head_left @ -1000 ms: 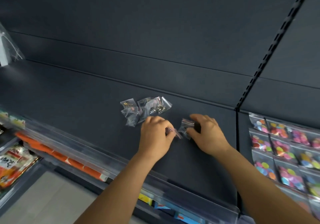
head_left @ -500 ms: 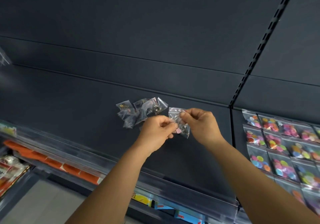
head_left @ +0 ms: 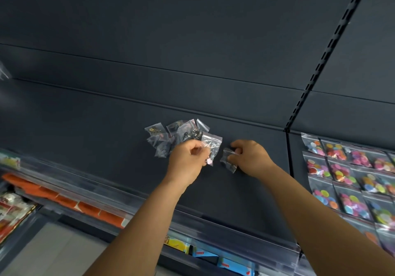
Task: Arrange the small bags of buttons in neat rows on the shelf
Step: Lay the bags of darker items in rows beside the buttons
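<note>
Dark shelf (head_left: 106,147): left hand (head_left: 188,164) pinches an upright clear bag (head_left: 213,145); right hand (head_left: 250,158) pinches a tilted bag (head_left: 227,161), contents indistinct.

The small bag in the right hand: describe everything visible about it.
The small bag is a clear, crinkled plastic pouch whose contents look dark and cannot be made out. It lies tilted and low against the dark shelf, pinched at its upper right by the fingertips of the right hand. It sits apart from the bag held by the left hand, to that bag's right. Whether it rests fully on the shelf is unclear.
</note>
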### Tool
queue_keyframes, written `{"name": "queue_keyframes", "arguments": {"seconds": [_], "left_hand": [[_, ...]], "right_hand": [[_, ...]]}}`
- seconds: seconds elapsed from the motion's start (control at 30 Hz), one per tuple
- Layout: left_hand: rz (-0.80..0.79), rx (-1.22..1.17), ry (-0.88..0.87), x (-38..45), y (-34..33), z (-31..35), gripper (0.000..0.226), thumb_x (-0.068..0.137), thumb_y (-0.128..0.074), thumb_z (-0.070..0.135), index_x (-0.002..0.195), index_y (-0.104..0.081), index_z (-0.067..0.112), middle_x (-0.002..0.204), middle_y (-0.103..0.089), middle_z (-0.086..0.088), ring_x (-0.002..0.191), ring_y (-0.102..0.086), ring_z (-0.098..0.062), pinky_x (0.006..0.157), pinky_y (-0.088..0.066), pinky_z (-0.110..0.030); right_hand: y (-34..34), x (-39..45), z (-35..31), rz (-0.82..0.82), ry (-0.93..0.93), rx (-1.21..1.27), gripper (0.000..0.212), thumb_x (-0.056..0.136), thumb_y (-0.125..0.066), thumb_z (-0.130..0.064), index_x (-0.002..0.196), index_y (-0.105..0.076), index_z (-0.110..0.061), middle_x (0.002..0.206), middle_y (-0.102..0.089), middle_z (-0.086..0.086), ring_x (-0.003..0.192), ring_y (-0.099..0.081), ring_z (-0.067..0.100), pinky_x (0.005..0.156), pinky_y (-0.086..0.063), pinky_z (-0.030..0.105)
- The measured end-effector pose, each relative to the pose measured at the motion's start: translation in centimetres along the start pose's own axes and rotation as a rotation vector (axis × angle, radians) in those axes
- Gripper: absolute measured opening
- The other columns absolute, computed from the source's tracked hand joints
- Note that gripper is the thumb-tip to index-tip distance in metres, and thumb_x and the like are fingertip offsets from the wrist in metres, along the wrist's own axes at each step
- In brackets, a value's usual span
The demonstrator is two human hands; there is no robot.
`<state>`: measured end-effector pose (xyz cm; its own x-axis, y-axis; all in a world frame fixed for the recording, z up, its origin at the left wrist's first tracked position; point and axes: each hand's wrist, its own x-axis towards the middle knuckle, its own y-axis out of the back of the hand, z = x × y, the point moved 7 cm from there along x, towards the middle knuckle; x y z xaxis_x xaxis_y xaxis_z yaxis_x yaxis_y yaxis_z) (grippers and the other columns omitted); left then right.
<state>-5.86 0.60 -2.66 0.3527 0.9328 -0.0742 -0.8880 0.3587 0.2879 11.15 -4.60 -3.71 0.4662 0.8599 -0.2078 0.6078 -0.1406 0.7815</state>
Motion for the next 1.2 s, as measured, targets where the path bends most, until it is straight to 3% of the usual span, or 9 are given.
{"name": "queue_keyframes", "arguments": {"seconds": [0.1, 0.2, 0.4, 0.53, 0.63, 0.77, 0.97, 1.1, 1.2], "left_hand": [[-0.002, -0.013, -0.001, -0.1, 0.1, 0.0, 0.006, 0.087, -0.062, 0.021, 0.083, -0.066, 0.020, 0.079, -0.068, 0.003, 0.077, -0.067, -0.020, 0.079, -0.055, -0.038], [0.000, 0.000, -0.001, -0.1, -0.1, -0.1, 0.005, 0.086, -0.062, 0.019, 0.084, -0.065, 0.021, 0.084, -0.069, 0.001, 0.086, -0.067, -0.021, 0.083, -0.056, -0.042], [-0.024, 0.026, -0.030, -0.6, -2.7, 1.0, 0.007, 0.087, -0.061, 0.024, 0.088, -0.067, 0.020, 0.082, -0.070, 0.003, 0.079, -0.067, -0.018, 0.080, -0.057, -0.042], [-0.157, -0.042, -0.027, -2.4, -6.7, 2.4, 0.011, 0.089, -0.060, 0.021, 0.083, -0.067, 0.014, 0.078, -0.071, 0.000, 0.073, -0.065, -0.016, 0.079, -0.057, -0.039], [-0.342, -0.118, -0.011, -4.9, -10.7, 3.8, 0.014, 0.092, -0.057, 0.020, 0.088, -0.066, 0.009, 0.080, -0.071, -0.003, 0.073, -0.065, -0.015, 0.073, -0.057, -0.031], [-0.563, -0.187, -0.029, -8.2, -15.7, 5.9, 0.012, 0.088, -0.065, 0.019, 0.092, -0.062, 0.008, 0.085, -0.071, -0.008, 0.074, -0.066, -0.012, 0.068, -0.055, -0.022], [-0.689, -0.152, -0.102, -12.7, -22.5, 8.6, 0.018, 0.082, -0.070, 0.007, 0.097, -0.063, 0.014, 0.094, -0.072, -0.004, 0.087, -0.069, -0.019, 0.079, -0.057, -0.031], [-0.713, -0.137, -0.146, -16.0, -27.4, 10.1, 0.021, 0.081, -0.072, 0.008, 0.091, -0.062, 0.024, 0.095, -0.071, 0.002, 0.089, -0.068, -0.016, 0.083, -0.055, -0.035], [-0.696, -0.169, -0.147, -18.7, -30.9, 11.6, 0.022, 0.083, -0.070, 0.008, 0.097, -0.062, 0.023, 0.096, -0.071, 0.005, 0.079, -0.066, -0.010, 0.071, -0.054, -0.027]], "right_hand": [[0.2, -0.6, 0.1, -0.003, -0.016, 0.131, 0.005, 0.081, -0.067, -0.016, 0.081, -0.064, -0.020, 0.081, -0.064, -0.001, 0.074, -0.058, 0.014, 0.059, -0.046, 0.023], [0.9, -1.7, 0.6, 0.040, -0.037, 0.404, 0.015, 0.079, -0.071, -0.014, 0.068, -0.062, -0.018, 0.071, -0.063, -0.001, 0.069, -0.053, 0.014, 0.058, -0.042, 0.023], [4.2, -5.5, 1.0, 0.115, 0.006, 0.745, 0.018, 0.088, -0.065, -0.020, 0.071, -0.065, -0.014, 0.071, -0.067, 0.003, 0.074, -0.065, 0.015, 0.081, -0.056, 0.035], [7.0, -8.6, 2.9, 0.240, 0.051, 0.693, 0.018, 0.090, -0.061, -0.018, 0.073, -0.065, -0.014, 0.070, -0.067, 0.003, 0.069, -0.064, 0.016, 0.072, -0.055, 0.035], [9.2, -10.9, 5.3, 0.378, 0.041, 0.512, 0.015, 0.088, -0.063, -0.019, 0.073, -0.067, -0.016, 0.069, -0.068, 0.006, 0.063, -0.057, 0.017, 0.067, -0.051, 0.038], [11.7, -14.3, 9.0, 0.527, -0.004, 0.510, 0.018, 0.087, -0.063, -0.020, 0.070, -0.066, -0.016, 0.067, -0.066, 0.011, 0.059, -0.055, 0.019, 0.064, -0.052, 0.043], [15.3, -19.3, 15.4, 0.648, -0.093, 0.633, 0.020, 0.088, -0.063, -0.017, 0.071, -0.067, -0.007, 0.061, -0.061, 0.008, 0.057, -0.052, 0.021, 0.062, -0.053, 0.049], [18.2, -22.9, 20.1, 0.734, -0.134, 0.708, 0.022, 0.087, -0.064, -0.017, 0.068, -0.066, -0.006, 0.062, -0.062, 0.006, 0.060, -0.053, 0.020, 0.065, -0.052, 0.042], [19.9, -25.5, 23.7, 0.727, -0.149, 0.875, 0.015, 0.088, -0.063, -0.016, 0.078, -0.067, -0.007, 0.069, -0.064, 0.006, 0.062, -0.057, 0.018, 0.061, -0.054, 0.031]]}}
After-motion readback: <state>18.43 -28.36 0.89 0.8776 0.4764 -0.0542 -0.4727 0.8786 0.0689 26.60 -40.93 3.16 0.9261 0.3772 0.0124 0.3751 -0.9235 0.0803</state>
